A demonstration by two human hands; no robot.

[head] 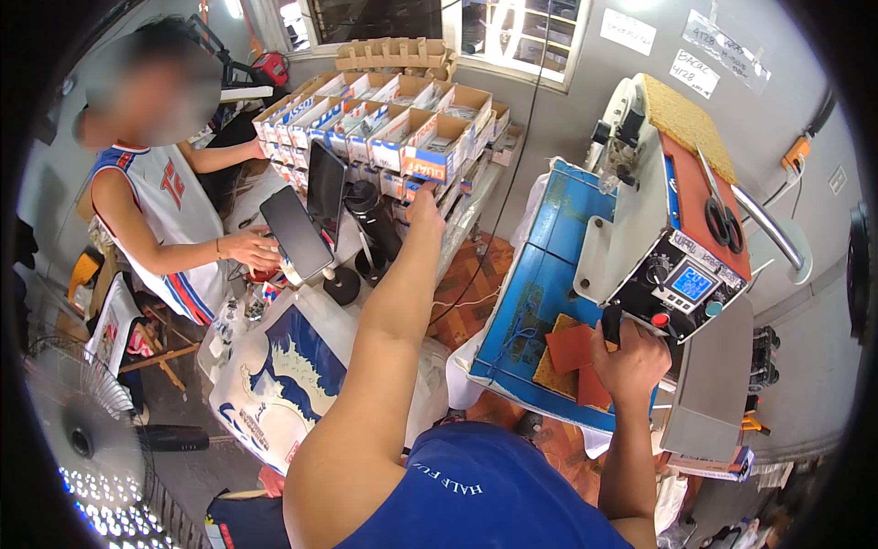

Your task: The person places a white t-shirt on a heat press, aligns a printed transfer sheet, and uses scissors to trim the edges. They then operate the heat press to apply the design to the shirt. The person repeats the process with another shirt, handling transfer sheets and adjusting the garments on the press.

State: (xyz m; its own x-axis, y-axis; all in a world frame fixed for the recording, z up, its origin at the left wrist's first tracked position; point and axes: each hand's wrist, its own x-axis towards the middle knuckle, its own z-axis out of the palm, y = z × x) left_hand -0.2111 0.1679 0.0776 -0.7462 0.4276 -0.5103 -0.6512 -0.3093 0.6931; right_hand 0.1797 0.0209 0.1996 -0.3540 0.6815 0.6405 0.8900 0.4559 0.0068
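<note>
My left hand [425, 210] reaches away from me to the front of a stack of cardboard compartment boxes [431, 163]. Its fingertips touch a lower box, and their exact hold is hard to see. Small flat packets fill the upper compartments. My right hand [632, 358] is wrapped around the black handle [610, 325] of a heat press [621, 226]. The press has a lit digital display [693, 280] and knobs on its front. Below the handle, orange-red pads [569, 348] and a yellowish sponge-like pad [554, 383] lie on the blue work surface [504, 343].
Scissors [721, 223] rest on top of the press. Across the table stands a co-worker [164, 206], one hand near a phone [296, 232] on a stand. A black bottle [374, 219], a printed white fabric [274, 391], a fan [86, 439] and a hanging cable [511, 185] are around me.
</note>
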